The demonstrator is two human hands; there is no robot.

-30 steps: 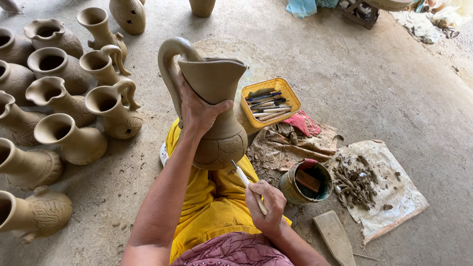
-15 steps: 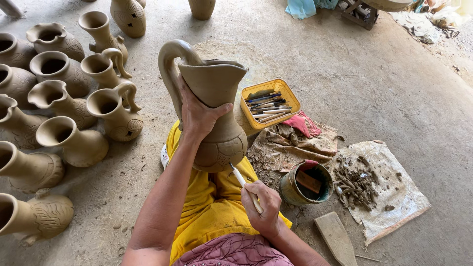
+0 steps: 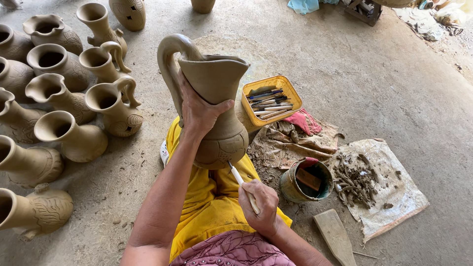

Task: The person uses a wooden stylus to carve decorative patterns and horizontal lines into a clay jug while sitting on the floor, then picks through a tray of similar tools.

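I have the unfired clay jug (image 3: 217,113) propped on my lap over the yellow cloth (image 3: 212,202), my left hand (image 3: 199,111) wrapped around its neck by the handle. My right hand (image 3: 261,207) grips a pale carving tool (image 3: 241,184), its tip at the jug's lower belly. I'd keep strokes light and brace the jug firmly. Rows of finished jugs (image 3: 74,98) crowd the left; the tool tray (image 3: 271,101) and small bucket (image 3: 305,180) sit close right.
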